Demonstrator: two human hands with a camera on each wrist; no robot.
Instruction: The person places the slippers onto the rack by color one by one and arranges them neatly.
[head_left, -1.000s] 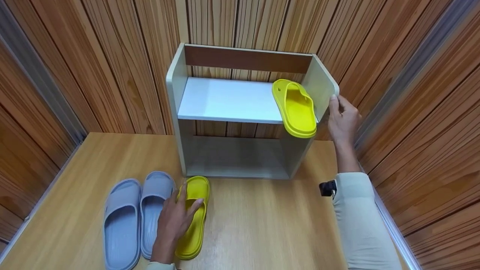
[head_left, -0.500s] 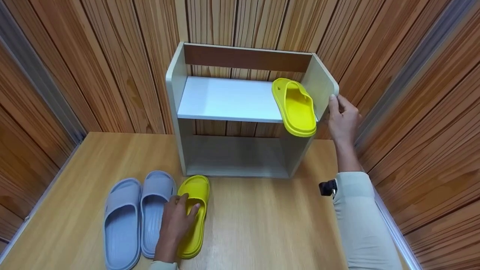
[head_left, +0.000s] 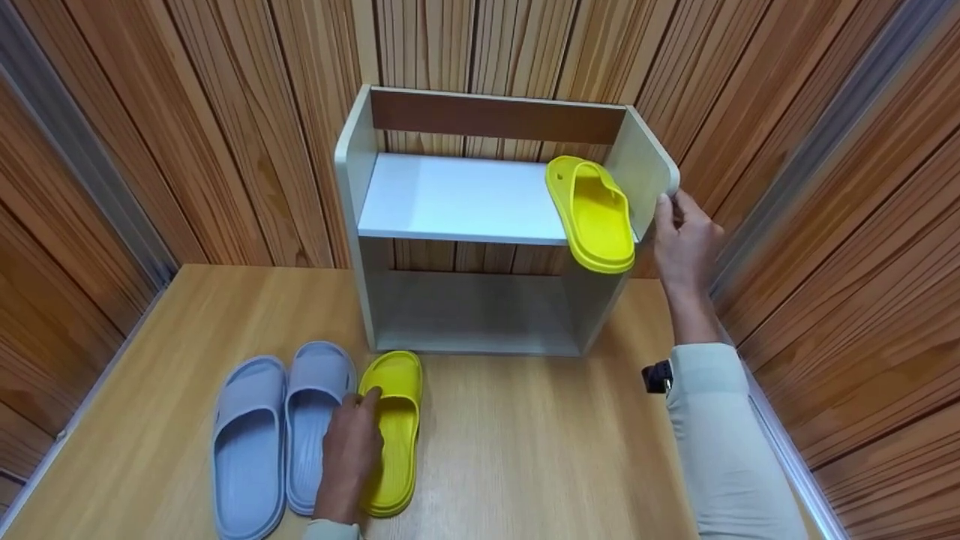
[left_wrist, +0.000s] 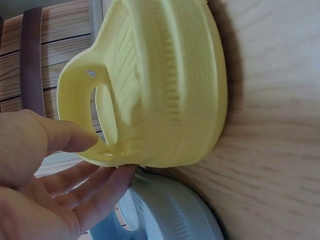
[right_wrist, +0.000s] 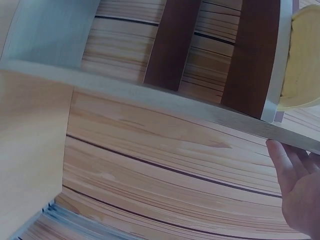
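In the head view a yellow slide slipper point(head_left: 396, 472) lies on the wooden surface, toe toward the rack. My left hand point(head_left: 352, 446) pinches the side of its strap; in the left wrist view the thumb goes inside the foot opening and the fingers point(left_wrist: 95, 200) lie along the outer side. My right hand point(head_left: 688, 240) grips the front edge of the right side panel of a two-tier shoe rack point(head_left: 457, 199), thumb on the inner face. The other yellow slipper point(head_left: 602, 225) rests on the upper shelf against that panel, its heel sticking out past the front edge.
A pair of grey slippers point(head_left: 247, 465) stands just left of the yellow one on the wooden surface point(head_left: 525, 450). The rack's lower shelf point(head_left: 472, 315) is behind them. Wood-panelled walls point(head_left: 247, 150) rise at the back and both sides.
My left hand's spread fingers have come down and closed on the yellow slipper's strap. My right hand stays on the rack panel, and the slippers have not visibly moved.
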